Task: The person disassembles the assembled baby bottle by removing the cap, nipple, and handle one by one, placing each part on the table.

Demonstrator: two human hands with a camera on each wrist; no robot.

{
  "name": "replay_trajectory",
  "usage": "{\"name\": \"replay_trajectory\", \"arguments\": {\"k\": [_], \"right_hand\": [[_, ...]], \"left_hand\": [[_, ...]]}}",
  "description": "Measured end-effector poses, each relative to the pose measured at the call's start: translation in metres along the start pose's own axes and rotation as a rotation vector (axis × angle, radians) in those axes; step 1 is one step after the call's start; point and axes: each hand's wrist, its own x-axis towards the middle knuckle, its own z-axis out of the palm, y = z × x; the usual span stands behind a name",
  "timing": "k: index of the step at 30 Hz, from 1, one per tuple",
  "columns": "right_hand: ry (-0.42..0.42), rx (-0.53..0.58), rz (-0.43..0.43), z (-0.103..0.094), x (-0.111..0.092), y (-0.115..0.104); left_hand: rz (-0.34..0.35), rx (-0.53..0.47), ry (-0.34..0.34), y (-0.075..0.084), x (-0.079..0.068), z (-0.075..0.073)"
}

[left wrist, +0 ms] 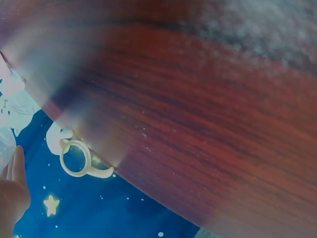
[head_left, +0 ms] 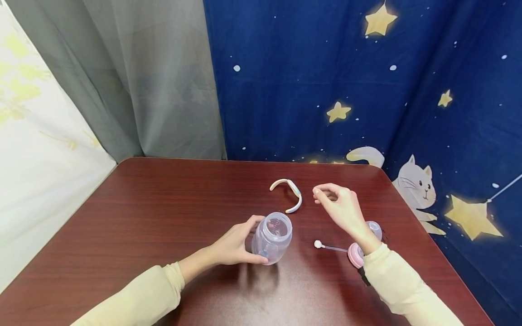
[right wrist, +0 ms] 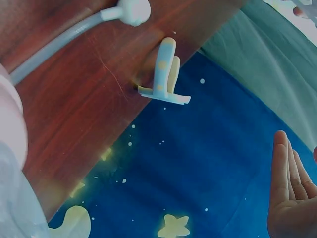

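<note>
In the head view my left hand (head_left: 234, 245) grips a clear, lidless baby bottle (head_left: 272, 244), thumb on the near side and fingers round the far side. The bottle tilts slightly, its open mouth upward. My right hand (head_left: 343, 209) hovers over the table's right part, fingers loosely bent, with nothing visible in it. Left of it lies a pale curved bottle handle (head_left: 294, 188). Below the right hand lie a pink bottle collar (head_left: 355, 256), a straw (head_left: 335, 248) with a white weighted end (head_left: 317, 244), and a clear domed cap (head_left: 375, 228), partly hidden by the right wrist.
All of this is on a dark red wooden table (head_left: 163, 203). A grey curtain (head_left: 175, 90) and a blue star-patterned curtain (head_left: 293, 113) hang behind it. Near the right sleeve is a small black object (head_left: 364, 276).
</note>
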Motion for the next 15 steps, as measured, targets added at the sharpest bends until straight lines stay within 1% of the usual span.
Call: {"name": "replay_trajectory", "arguments": {"k": [5, 8, 12, 15], "right_hand": [[-0.031, -0.002, 0.017, 0.003, -0.007, 0.002], [-0.041, -0.005, 0.017, 0.005, -0.011, 0.004], [-0.043, -0.025, 0.017, 0.007, -0.016, 0.007], [-0.044, -0.044, 0.009, 0.009, -0.018, 0.010]], "left_hand": [[0.002, -0.059, -0.035, 0.019, 0.005, -0.005], [-0.007, -0.074, -0.052, 0.021, 0.006, -0.005], [-0.007, -0.088, -0.057, 0.016, 0.005, -0.001], [-0.025, -0.102, -0.068, 0.004, 0.002, 0.005]]}}
